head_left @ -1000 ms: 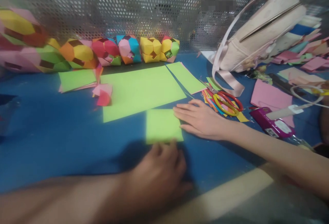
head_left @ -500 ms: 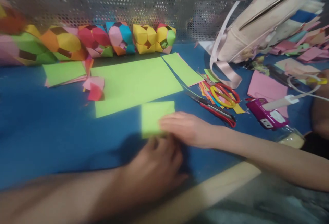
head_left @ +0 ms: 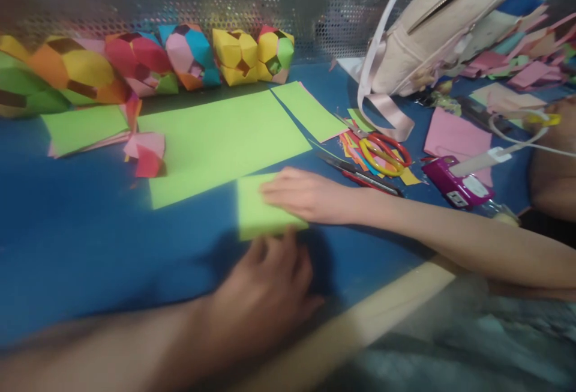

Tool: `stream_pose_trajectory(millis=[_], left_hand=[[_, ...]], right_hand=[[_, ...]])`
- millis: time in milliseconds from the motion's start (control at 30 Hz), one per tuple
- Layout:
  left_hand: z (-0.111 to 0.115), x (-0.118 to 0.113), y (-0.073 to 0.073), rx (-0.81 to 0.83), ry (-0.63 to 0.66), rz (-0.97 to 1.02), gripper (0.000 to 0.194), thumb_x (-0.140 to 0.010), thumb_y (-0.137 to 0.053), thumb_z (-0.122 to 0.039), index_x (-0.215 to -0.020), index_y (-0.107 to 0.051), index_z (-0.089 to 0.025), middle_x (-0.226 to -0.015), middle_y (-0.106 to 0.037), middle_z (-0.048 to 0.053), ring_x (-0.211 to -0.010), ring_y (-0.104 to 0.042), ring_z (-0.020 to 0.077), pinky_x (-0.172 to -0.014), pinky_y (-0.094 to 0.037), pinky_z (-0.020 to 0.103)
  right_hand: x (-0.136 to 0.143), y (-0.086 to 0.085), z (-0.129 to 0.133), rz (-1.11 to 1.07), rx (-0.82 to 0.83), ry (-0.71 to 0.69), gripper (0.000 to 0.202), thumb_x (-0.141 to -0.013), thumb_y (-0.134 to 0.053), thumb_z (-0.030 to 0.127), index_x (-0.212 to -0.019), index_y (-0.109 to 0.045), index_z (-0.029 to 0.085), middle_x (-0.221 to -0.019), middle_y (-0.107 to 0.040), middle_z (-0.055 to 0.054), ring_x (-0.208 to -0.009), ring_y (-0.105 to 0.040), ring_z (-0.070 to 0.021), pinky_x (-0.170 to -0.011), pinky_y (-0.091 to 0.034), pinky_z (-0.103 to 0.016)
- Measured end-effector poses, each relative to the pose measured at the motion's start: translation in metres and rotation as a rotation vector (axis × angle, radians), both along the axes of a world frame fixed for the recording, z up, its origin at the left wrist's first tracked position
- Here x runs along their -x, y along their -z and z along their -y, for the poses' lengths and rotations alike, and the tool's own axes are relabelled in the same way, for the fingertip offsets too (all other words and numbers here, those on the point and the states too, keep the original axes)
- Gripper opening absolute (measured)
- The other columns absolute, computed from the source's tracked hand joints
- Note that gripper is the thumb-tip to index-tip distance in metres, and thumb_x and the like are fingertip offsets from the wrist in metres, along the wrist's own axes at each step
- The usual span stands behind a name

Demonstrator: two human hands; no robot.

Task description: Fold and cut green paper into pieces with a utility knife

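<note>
A small light-green square of paper (head_left: 249,209) lies on the blue tabletop, close to the front edge. My right hand (head_left: 301,197) rests on it from the right, fingers stretched out flat over the paper. At the paper's near edge is my left hand (head_left: 270,290), palm down, its fingers bent and a little apart, blurred by motion; nothing shows in them. Just behind the square lies a large light-green sheet (head_left: 216,146), with a narrower green strip (head_left: 308,110) to its right. A utility knife (head_left: 360,177) lies beyond my right forearm, partly hidden by it.
Folded paper balls (head_left: 236,56) line the perforated metal panel (head_left: 310,26). Red-and-yellow scissors (head_left: 380,167) rest on paper scraps. Rightward are a purple block (head_left: 454,182) with a white plug, pink paper (head_left: 454,134), a pale bag (head_left: 418,44) and another person's hand (head_left: 558,122).
My right hand has shifted slightly up and left, its fingers now flatter over the green square. My left hand has drawn slightly apart from it. The whole view has shifted a little.
</note>
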State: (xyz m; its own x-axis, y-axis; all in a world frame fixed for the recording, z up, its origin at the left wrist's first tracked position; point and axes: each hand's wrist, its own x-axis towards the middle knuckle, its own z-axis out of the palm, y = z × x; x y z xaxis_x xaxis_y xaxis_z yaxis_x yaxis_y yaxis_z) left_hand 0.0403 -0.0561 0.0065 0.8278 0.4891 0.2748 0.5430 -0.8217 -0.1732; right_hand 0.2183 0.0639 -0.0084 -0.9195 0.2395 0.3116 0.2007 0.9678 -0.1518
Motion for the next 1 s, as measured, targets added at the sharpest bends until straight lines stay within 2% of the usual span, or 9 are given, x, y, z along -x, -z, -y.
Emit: stream_pose_trajectory(millis=[133, 267, 433, 533, 667, 800, 1000], left_hand=[[-0.001, -0.001, -0.002, 0.002, -0.013, -0.009, 0.044, -0.094, -0.048, -0.046, -0.105, -0.068, -0.008, -0.109, -0.069, 0.022, -0.087, -0.063, 0.0303, -0.073, -0.047, 0.041], [0.000, -0.002, -0.005, 0.022, -0.023, -0.001, 0.037, -0.091, -0.055, -0.042, -0.101, -0.069, -0.009, -0.106, -0.070, 0.020, -0.091, -0.062, 0.0303, -0.072, -0.047, 0.039], [0.002, -0.002, -0.006, 0.005, -0.028, -0.003, 0.037, -0.090, -0.056, -0.040, -0.102, -0.070, -0.008, -0.105, -0.070, 0.021, -0.087, -0.062, 0.0309, -0.070, -0.048, 0.040], [0.001, -0.002, -0.005, 0.005, -0.030, -0.006, 0.038, -0.090, -0.055, -0.040, -0.100, -0.071, -0.007, -0.102, -0.071, 0.020, -0.085, -0.063, 0.0312, -0.069, -0.049, 0.041], [0.000, -0.002, -0.003, 0.004, -0.005, 0.013, 0.037, -0.091, -0.054, -0.040, -0.099, -0.071, -0.009, -0.098, -0.072, 0.017, -0.091, -0.062, 0.0329, -0.072, -0.049, 0.043], [0.000, -0.001, -0.003, 0.006, 0.002, 0.009, 0.035, -0.092, -0.052, -0.039, -0.096, -0.071, -0.010, -0.098, -0.072, 0.016, -0.095, -0.062, 0.0332, -0.074, -0.050, 0.044], [0.001, -0.001, -0.003, -0.028, 0.005, 0.002, 0.039, -0.093, -0.050, -0.042, -0.098, -0.070, -0.010, -0.102, -0.072, 0.019, -0.093, -0.063, 0.0331, -0.073, -0.050, 0.043]], right_hand=[[-0.007, 0.002, 0.002, 0.039, 0.002, 0.086, 0.036, -0.098, -0.035, 0.015, -0.119, -0.064, 0.009, -0.128, -0.064, -0.017, -0.116, -0.056, -0.0253, -0.096, -0.048, -0.045], [-0.010, 0.006, 0.009, 0.052, 0.006, 0.154, 0.038, -0.099, -0.035, 0.019, -0.123, -0.063, 0.012, -0.129, -0.063, -0.016, -0.121, -0.053, -0.0265, -0.093, -0.048, -0.046], [-0.010, 0.009, 0.013, 0.054, -0.020, 0.180, 0.037, -0.098, -0.036, 0.017, -0.123, -0.063, 0.012, -0.130, -0.062, -0.016, -0.123, -0.054, -0.0262, -0.089, -0.050, -0.044], [-0.008, 0.011, 0.017, 0.024, -0.021, 0.176, 0.038, -0.099, -0.034, 0.015, -0.124, -0.061, 0.010, -0.134, -0.059, -0.016, -0.129, -0.051, -0.0247, -0.100, -0.046, -0.046], [-0.004, 0.012, 0.019, 0.073, 0.083, 0.159, 0.044, -0.097, -0.031, 0.013, -0.136, -0.051, 0.005, -0.149, -0.043, -0.016, -0.142, -0.034, -0.0208, -0.115, -0.034, -0.043], [0.000, 0.003, 0.015, 0.214, 0.223, 0.210, 0.049, -0.099, -0.033, 0.021, -0.145, -0.038, 0.004, -0.156, -0.028, -0.017, -0.147, -0.020, -0.0210, -0.119, -0.025, -0.043], [0.014, -0.011, 0.002, 0.299, 0.270, 0.138, 0.061, -0.101, -0.034, 0.042, -0.147, -0.034, 0.001, -0.157, -0.022, -0.019, -0.148, -0.016, -0.0254, -0.121, -0.018, -0.043]])
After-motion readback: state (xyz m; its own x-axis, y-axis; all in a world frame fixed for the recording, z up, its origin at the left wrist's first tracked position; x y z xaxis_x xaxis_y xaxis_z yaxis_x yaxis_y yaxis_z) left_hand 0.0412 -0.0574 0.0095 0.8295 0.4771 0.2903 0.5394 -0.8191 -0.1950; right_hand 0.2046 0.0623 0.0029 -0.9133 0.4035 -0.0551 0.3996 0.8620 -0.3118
